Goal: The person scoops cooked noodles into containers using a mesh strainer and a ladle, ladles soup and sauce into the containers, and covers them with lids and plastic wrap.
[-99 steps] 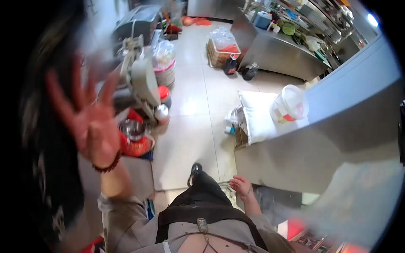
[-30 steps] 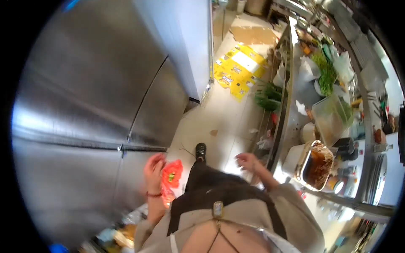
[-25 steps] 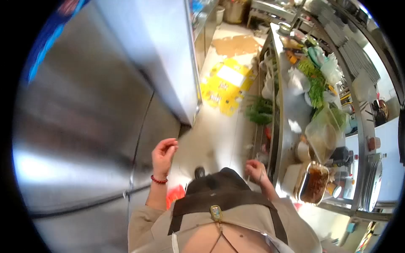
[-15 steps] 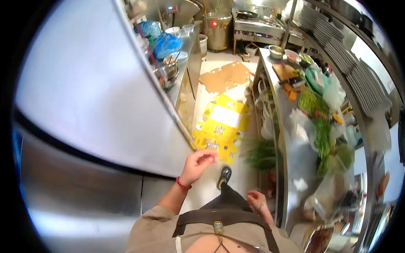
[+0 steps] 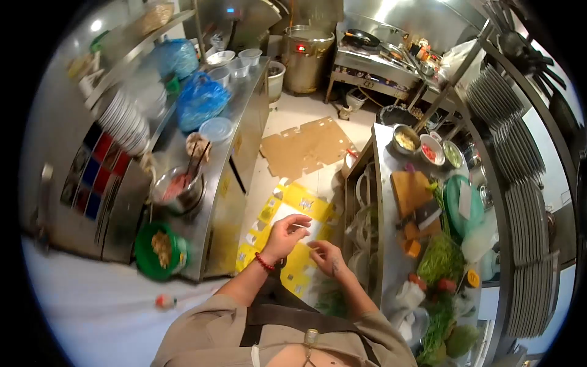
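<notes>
Head view puts your left hand (image 5: 284,235) and right hand (image 5: 327,255) close together at waist height, fingers (image 5: 301,221) curled loosely; whether they pinch anything you cannot tell. Nothing large sits in either grip. Directly below them lies the flattened yellow carton (image 5: 293,241) on the tiled floor, glossy printed card, its long axis running away from you toward the plain brown cardboard (image 5: 306,147). A steel counter (image 5: 235,131) flanks your left, another counter (image 5: 386,202) your right, nearer the right hand

Glossy steel counter (image 5: 235,131), matt cardboard sheet (image 5: 306,147), wooden board (image 5: 411,191).
</notes>
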Motion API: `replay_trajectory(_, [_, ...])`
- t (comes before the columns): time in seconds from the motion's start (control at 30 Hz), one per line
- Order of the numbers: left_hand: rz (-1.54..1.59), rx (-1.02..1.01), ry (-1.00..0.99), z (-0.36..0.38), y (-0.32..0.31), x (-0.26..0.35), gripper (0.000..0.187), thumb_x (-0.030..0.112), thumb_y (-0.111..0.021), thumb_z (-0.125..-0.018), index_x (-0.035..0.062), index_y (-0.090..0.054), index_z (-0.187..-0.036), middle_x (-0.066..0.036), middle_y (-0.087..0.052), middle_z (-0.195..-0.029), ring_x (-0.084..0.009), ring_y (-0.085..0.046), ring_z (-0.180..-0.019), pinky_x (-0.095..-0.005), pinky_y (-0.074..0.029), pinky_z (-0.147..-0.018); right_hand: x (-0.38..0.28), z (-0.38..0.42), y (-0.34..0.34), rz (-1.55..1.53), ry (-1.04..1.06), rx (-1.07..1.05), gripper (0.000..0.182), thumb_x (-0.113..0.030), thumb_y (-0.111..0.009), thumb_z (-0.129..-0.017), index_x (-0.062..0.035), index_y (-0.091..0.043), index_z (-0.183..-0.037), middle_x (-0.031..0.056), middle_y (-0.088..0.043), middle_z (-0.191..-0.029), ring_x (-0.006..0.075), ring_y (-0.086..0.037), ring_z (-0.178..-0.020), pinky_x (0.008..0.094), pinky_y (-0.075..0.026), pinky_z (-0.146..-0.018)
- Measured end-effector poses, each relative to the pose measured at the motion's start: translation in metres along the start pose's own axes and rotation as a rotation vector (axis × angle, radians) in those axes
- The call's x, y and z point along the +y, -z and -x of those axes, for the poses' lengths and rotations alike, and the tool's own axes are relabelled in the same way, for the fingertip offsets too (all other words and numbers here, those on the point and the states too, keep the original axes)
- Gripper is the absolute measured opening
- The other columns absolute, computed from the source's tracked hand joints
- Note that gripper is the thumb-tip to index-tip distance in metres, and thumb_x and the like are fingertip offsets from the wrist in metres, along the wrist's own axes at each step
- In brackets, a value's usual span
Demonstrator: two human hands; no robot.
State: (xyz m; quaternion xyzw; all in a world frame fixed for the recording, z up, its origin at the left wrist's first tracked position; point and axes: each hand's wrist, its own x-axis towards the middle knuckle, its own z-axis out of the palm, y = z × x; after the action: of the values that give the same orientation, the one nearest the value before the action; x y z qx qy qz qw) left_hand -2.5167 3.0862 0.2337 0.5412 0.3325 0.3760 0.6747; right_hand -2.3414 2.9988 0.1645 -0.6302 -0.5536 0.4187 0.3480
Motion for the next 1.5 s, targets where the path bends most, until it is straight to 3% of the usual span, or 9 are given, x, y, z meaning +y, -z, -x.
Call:
replay_trajectory(0.1, [0.060, -0.061, 0.001, -0.113, 0.019, -0.006, 0.028, -0.002, -0.055, -0.085, -0.0034, -0.057, -0.113, -0.010, -0.062, -0.105, -0.0163, -0.064, -0.090, -0.0281, -0.053, -0.081, 0.023, -0.070, 0.024, -0.046, -0.147, 0.043, 0.025, -0.007, -0.062, -0.084, -0.0010, -0.061, -0.109, 0.0097, -0.067, -0.095, 0.0165, -0.064, -0.084, 0.0285, -0.052, -0.076])
replay_trajectory(0.2, [0.019, -0.037, -0.064, -0.222, 0.044, 0.019, 0.026, -0.001, -0.054, -0.085, -0.0026, -0.058, -0.110, -0.009, -0.062, -0.103, -0.0151, -0.065, -0.085, -0.0261, -0.052, -0.078, 0.073, -0.114, 0.052, 0.249, -0.256, 0.131, 0.027, -0.012, -0.063, -0.083, -0.0017, -0.063, -0.109, 0.0121, -0.069, -0.096, 0.0198, -0.066, -0.084, 0.0308, -0.052, -0.076])
replay_trajectory(0.37, [0.037, -0.057, -0.012, -0.377, 0.079, 0.059, 0.027, -0.001, -0.054, -0.085, -0.0008, -0.058, -0.113, -0.008, -0.062, -0.103, -0.0148, -0.064, -0.086, -0.0255, -0.052, -0.079, 0.048, -0.220, 0.118, 0.181, -0.393, 0.051, 0.028, -0.014, -0.063, -0.083, -0.0023, -0.063, -0.109, 0.0124, -0.069, -0.096, 0.0204, -0.067, -0.087, 0.0312, -0.052, -0.076])
replay_trajectory(0.53, [0.020, -0.028, 0.010, -0.531, 0.127, 0.055, 0.028, -0.002, -0.054, -0.086, -0.0017, -0.057, -0.115, -0.009, -0.061, -0.105, -0.0147, -0.063, -0.089, -0.0265, -0.052, -0.081, 0.074, -0.405, 0.171, 0.275, -0.307, 0.116, 0.027, -0.014, -0.063, -0.081, -0.0054, -0.064, -0.106, 0.0150, -0.068, -0.093, 0.0235, -0.067, -0.083, 0.0336, -0.052, -0.075])
replay_trajectory(0.73, [-0.109, 0.338, 0.149, -0.666, 0.221, 0.028, 0.025, -0.004, -0.053, -0.087, -0.0026, -0.057, -0.112, -0.010, -0.061, -0.106, -0.0142, -0.064, -0.086, -0.0262, -0.053, -0.076, 0.046, -0.670, 0.238, 0.370, -0.019, -0.114, 0.029, -0.016, -0.064, -0.079, -0.0061, -0.064, -0.106, 0.0185, -0.066, -0.085, 0.0278, -0.067, -0.077, 0.0366, -0.053, -0.073])
replay_trajectory(0.9, [-0.093, 0.519, 0.175, -0.769, 0.261, 0.063, 0.022, -0.004, -0.053, -0.087, -0.0017, -0.059, -0.108, -0.008, -0.062, -0.102, -0.0135, -0.063, -0.082, -0.0249, -0.051, -0.070, 0.021, -0.867, 0.293, 0.404, 0.062, -0.152, 0.027, -0.014, -0.064, -0.079, -0.0063, -0.064, -0.105, 0.0172, -0.063, -0.101, 0.0269, -0.067, -0.076, 0.0374, -0.054, -0.071])
replay_trajectory(1.2, [-0.068, 0.302, 0.115, -1.036, 0.372, 0.036, 0.017, -0.001, -0.055, -0.088, -0.0025, -0.063, -0.103, -0.005, -0.066, -0.089, -0.0109, -0.063, -0.081, -0.0223, -0.050, -0.071, 0.002, -1.103, 0.340, 0.319, -0.031, 0.110, 0.015, -0.007, -0.063, -0.079, -0.0092, -0.071, -0.092, 0.0129, -0.065, -0.093, 0.0214, -0.066, -0.070, 0.0316, -0.053, -0.062])
replay_trajectory(1.3, [-0.133, 0.312, 0.069, -1.131, 0.401, 0.086, 0.017, -0.001, -0.054, -0.089, -0.0023, -0.063, -0.103, -0.004, -0.066, -0.090, -0.0102, -0.063, -0.084, -0.0229, -0.051, -0.075, -0.007, -1.150, 0.330, 0.279, -0.184, -0.074, 0.019, -0.007, -0.064, -0.077, -0.0088, -0.071, -0.095, 0.0174, -0.066, -0.099, 0.0271, -0.066, -0.074, 0.0332, -0.053, -0.069])
replay_trajectory(1.5, [0.027, 0.281, 0.039, -1.235, 0.449, 0.129, 0.020, -0.002, -0.054, -0.088, -0.0008, -0.061, -0.107, -0.006, -0.065, -0.099, -0.0106, -0.063, -0.084, -0.0241, -0.051, -0.078, -0.047, -1.280, 0.324, 0.332, -0.289, -0.330, 0.029, -0.016, -0.065, -0.081, -0.0047, -0.065, -0.108, 0.0170, -0.066, -0.101, 0.0243, -0.068, -0.078, 0.0346, -0.054, -0.070])
